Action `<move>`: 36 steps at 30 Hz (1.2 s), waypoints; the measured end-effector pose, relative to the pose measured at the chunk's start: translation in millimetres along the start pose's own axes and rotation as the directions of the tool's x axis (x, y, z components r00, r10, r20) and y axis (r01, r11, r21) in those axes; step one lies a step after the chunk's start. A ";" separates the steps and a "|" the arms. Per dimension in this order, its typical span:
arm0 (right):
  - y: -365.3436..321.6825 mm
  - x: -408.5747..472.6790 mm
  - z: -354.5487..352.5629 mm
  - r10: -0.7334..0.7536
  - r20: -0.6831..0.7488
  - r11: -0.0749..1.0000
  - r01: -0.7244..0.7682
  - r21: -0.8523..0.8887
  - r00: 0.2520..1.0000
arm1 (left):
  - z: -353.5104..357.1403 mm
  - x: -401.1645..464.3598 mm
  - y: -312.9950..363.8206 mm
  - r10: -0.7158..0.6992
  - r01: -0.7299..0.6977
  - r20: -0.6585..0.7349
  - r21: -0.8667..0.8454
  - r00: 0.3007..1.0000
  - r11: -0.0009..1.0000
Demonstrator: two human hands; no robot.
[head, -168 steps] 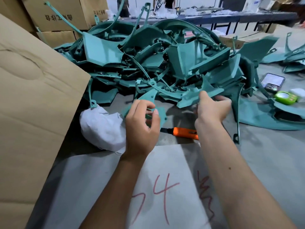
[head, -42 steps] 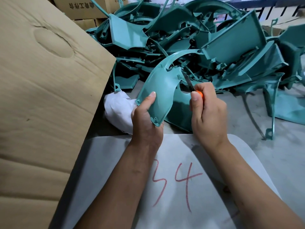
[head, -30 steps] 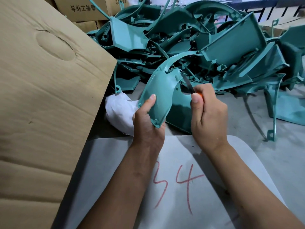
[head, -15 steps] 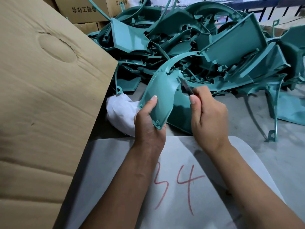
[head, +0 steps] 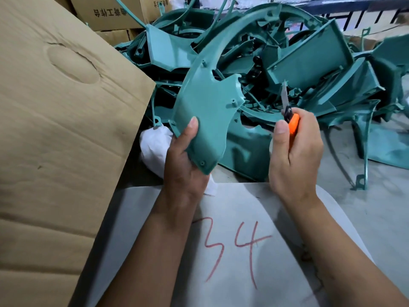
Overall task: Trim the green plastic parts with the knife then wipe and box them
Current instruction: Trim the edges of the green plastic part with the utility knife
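Observation:
My left hand (head: 184, 160) grips the lower end of a curved green plastic part (head: 208, 107), held upright above the table with its long arc sweeping up and to the right. My right hand (head: 295, 151) grips an orange knife (head: 293, 124); its blade points up, a short way to the right of the part and clear of its edge. A white cloth (head: 155, 147) lies on the table just left of my left hand. Behind both hands sits a large pile of green plastic parts (head: 309, 63).
A big cardboard box flap (head: 62, 129) fills the left side. More cardboard boxes (head: 110, 12) stand at the back left. A white sheet marked "34" in red (head: 239, 251) lies under my forearms. Grey table surface (head: 376, 207) shows at the right.
The blade was against the part's inner notch; now my right hand has drawn the knife away to the right and the left hand has lifted and tilted the part.

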State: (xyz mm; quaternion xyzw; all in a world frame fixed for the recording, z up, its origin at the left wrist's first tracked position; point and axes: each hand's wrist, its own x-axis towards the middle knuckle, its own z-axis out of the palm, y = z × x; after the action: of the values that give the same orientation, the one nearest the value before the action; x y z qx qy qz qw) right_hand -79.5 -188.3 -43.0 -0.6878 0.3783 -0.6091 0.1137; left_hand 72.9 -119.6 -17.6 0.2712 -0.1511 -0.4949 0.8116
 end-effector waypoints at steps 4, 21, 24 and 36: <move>-3.5 0.3 0.7 -0.139 0.069 0.990 0.137 0.031 0.988 | -0.1 3.5 -0.9 -0.044 0.044 -0.004 -0.031 0.999 0.999; -14.8 -12.2 6.8 -0.242 0.201 0.965 0.257 -0.055 0.949 | -6.2 2.8 -6.1 -0.084 0.082 0.090 0.034 0.992 0.996; -14.9 -12.0 6.0 -0.246 0.199 0.963 0.262 -0.060 0.949 | -5.4 1.3 -5.5 -0.084 0.076 0.103 0.080 0.991 0.994; -16.0 -11.3 1.9 -0.272 0.225 0.958 0.285 -0.027 0.936 | -1.9 0.3 0.2 -0.171 0.185 -0.094 0.172 0.981 0.968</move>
State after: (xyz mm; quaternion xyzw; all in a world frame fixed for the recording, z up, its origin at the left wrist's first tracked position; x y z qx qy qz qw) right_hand -71.3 -170.4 -42.1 -0.8003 0.2804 -0.5280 0.0468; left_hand 74.1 -119.3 -19.0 0.3751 -0.1380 -0.5390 0.7414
